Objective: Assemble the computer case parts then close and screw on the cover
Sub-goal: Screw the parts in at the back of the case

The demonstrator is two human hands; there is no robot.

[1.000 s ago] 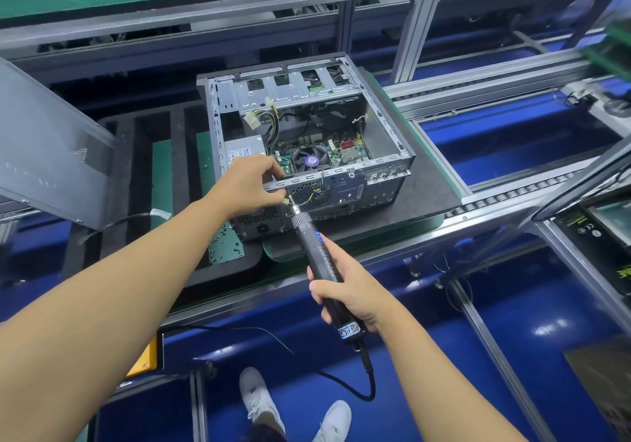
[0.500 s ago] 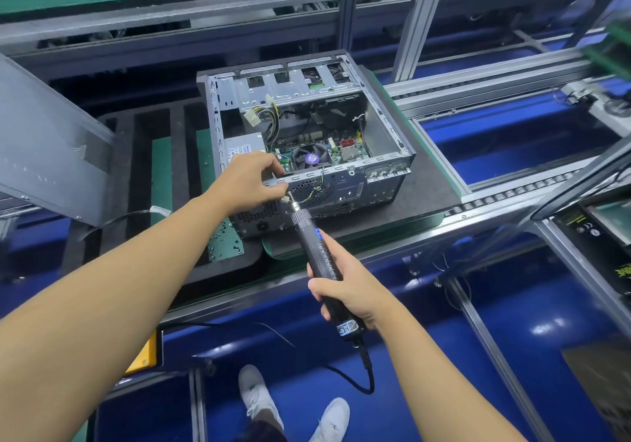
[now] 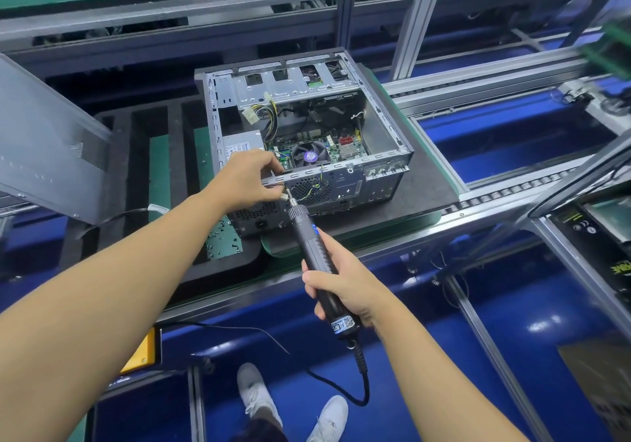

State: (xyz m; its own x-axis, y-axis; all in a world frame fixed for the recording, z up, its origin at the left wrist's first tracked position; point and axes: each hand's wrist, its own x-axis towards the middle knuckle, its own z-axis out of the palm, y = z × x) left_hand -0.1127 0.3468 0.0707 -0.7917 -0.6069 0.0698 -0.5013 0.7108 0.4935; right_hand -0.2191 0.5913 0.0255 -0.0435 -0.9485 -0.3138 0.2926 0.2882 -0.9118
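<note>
Open grey metal computer case [image 3: 382, 127] on black pad, left hand [image 3: 247, 176] pinching its near rim, right hand [image 3: 345, 288] gripping black corded electric screwdriver [image 3: 316, 253], tip at rim.

Bright, even light from overhead, with white glare spots on the glossy blue floor [image 3: 543, 325]. Shadows are pretty soft. The wide-angle lens bends the aluminium rails [image 3: 478, 79] near the edges, the green boards [image 3: 614, 38] top right are smeared, and the computer case [image 3: 307, 127] is sharp.
</note>
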